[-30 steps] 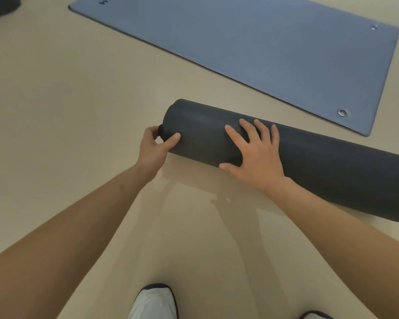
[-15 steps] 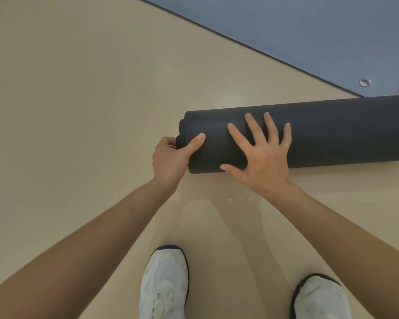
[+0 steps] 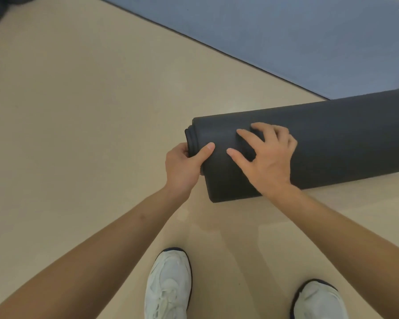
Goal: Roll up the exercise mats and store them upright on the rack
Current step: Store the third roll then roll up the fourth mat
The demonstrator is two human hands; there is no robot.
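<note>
My two white shoes [image 3: 168, 284] stand on the tan floor [image 3: 78, 134] just short of my hands. My left hand [image 3: 182, 166] is closed around the near, open end of the rolled dark mat [image 3: 332, 143], thumb on top, fingers tucked into the end face. My right hand [image 3: 270, 157], just beside it, lies spread on top of the roll, fingertips curling into the surface, not clamped around it. The roll lies on the floor under my palms, its long axis running from my left hand away to my right and slightly forward, out of view. The left hand has the end, so I judge tipping it upright pivots there. Beyond my hands a blue mat [image 3: 286, 38] lies flat, unrolled. No rack is in view.
</note>
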